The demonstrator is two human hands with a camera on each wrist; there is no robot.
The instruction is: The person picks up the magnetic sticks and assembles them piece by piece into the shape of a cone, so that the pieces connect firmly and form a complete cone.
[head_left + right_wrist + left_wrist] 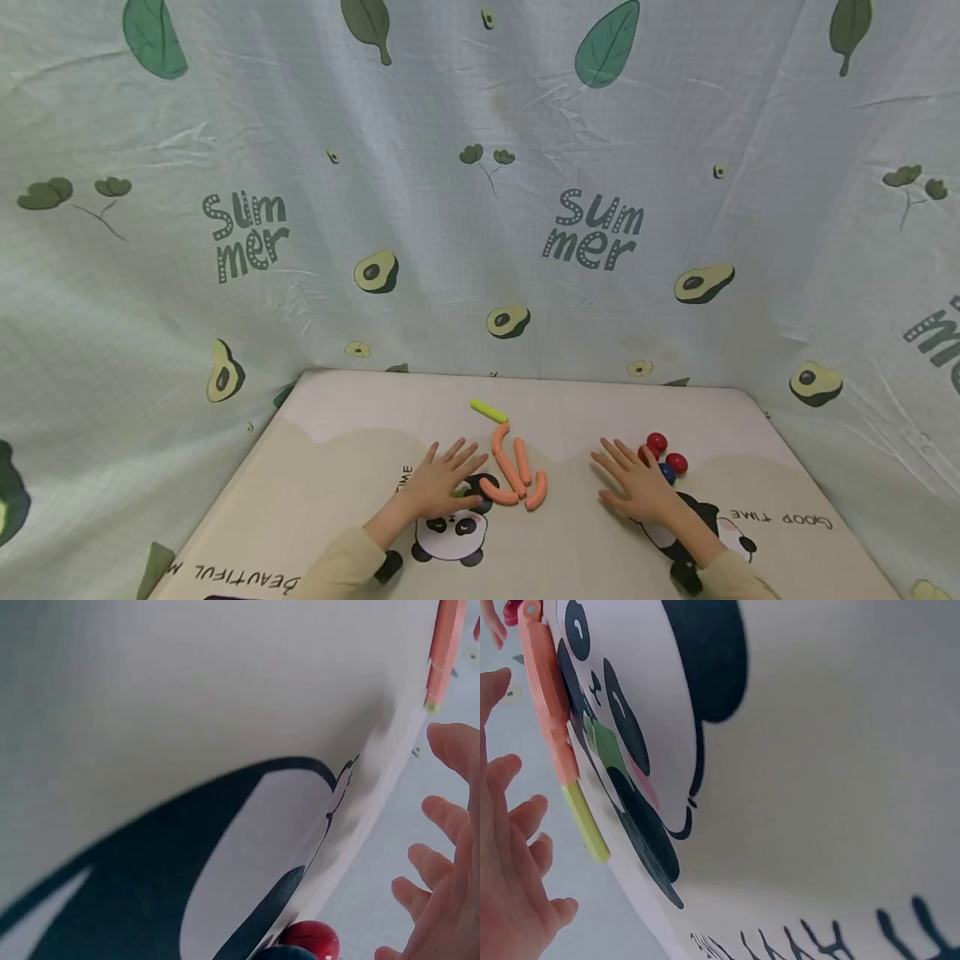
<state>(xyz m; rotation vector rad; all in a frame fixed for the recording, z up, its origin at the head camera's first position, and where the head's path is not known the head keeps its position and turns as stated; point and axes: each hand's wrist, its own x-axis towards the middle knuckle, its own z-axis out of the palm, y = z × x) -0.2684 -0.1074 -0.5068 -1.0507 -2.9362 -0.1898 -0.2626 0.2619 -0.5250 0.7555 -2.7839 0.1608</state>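
Note:
Several orange sausage-shaped pieces [522, 461] lie mid-table, with a yellow-green stick [489, 410] behind them. Just left of them is the left hand [438, 485], palm down with fingers spread, holding nothing; its fingers [526, 817] also show in the left wrist view. The right hand [641, 487] is spread too, beside several red balls [677, 463] and a blue ball [667, 473], and partly covers one red ball in the head view. In the right wrist view the right hand [450, 862] has bent, separated fingers, and a red ball [313, 939] shows below.
The table [337, 417] has a cover printed with pandas and lettering. A curtain [450, 108] with leaves and avocados hangs behind and at both sides. A dark object's edge [225, 597] shows at the bottom left of the head view.

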